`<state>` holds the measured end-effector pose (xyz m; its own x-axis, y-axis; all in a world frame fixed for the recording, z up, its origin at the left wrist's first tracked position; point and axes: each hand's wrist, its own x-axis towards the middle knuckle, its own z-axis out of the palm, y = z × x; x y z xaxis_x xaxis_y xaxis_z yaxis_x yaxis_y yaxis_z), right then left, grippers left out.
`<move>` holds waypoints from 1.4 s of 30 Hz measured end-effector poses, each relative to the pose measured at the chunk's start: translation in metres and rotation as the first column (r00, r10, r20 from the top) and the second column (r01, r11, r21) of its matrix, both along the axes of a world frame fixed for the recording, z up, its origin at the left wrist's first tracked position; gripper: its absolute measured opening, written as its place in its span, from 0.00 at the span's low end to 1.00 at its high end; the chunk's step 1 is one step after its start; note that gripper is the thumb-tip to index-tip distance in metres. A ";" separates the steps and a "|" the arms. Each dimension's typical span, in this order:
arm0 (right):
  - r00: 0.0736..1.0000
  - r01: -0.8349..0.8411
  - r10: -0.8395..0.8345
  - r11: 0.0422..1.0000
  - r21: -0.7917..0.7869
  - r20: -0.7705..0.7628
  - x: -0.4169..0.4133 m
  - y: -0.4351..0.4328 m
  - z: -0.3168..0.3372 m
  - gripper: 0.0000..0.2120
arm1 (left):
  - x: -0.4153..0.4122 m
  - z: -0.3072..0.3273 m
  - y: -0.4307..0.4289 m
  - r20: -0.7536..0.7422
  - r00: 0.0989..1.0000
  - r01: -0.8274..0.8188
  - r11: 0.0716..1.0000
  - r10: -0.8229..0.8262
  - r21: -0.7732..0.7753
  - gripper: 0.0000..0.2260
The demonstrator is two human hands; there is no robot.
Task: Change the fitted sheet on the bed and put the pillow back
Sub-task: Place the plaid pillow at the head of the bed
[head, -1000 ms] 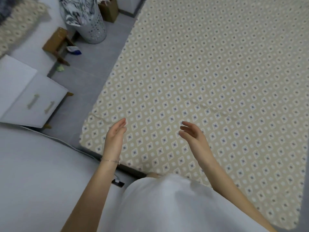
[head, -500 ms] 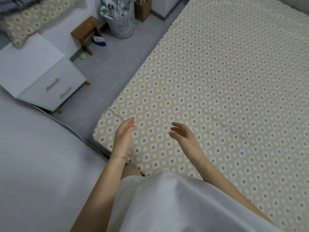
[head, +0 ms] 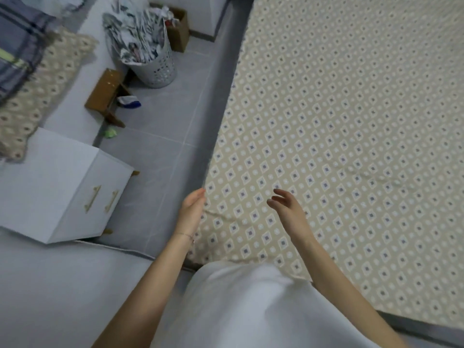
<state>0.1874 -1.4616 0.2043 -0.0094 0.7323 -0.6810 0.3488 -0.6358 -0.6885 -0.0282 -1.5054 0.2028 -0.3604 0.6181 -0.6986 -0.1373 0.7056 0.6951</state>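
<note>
Beige diamond-patterned fitted sheet (head: 339, 121) lies stretched, faintly creased, beneath empty hands, left (head: 192, 209) and right (head: 288, 209) relaxed.

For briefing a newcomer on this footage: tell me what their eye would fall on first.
The beige diamond-patterned fitted sheet fills the right side of the view, lying mostly flat. Near its closest corner, the left hand and right hand are open and hold nothing. Across the grey floor on the left stand a white bedside cabinet and a perforated white basket stuffed with crumpled fabric.
</note>
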 end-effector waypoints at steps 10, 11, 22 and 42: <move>0.992 -0.122 0.122 0.992 -0.010 0.010 -0.041 0.030 -0.009 0.20 | -0.023 -0.002 0.032 0.006 1.000 -0.027 1.000 0.027 0.011 0.14; 0.989 -0.148 0.148 0.989 -0.015 0.014 -0.043 0.035 -0.009 0.20 | -0.026 0.001 0.031 -0.001 0.999 -0.036 0.999 0.036 0.013 0.16; 1.000 0.016 -0.016 1.000 0.027 -0.003 -0.111 0.068 -0.007 0.20 | -0.147 -0.003 0.057 -0.200 0.974 -0.096 0.995 0.102 0.040 0.18; 0.980 -0.193 0.192 0.981 -0.003 -0.056 -0.132 0.080 -0.004 0.20 | -0.106 -0.008 0.049 -0.077 0.965 -0.246 0.967 0.250 0.065 0.19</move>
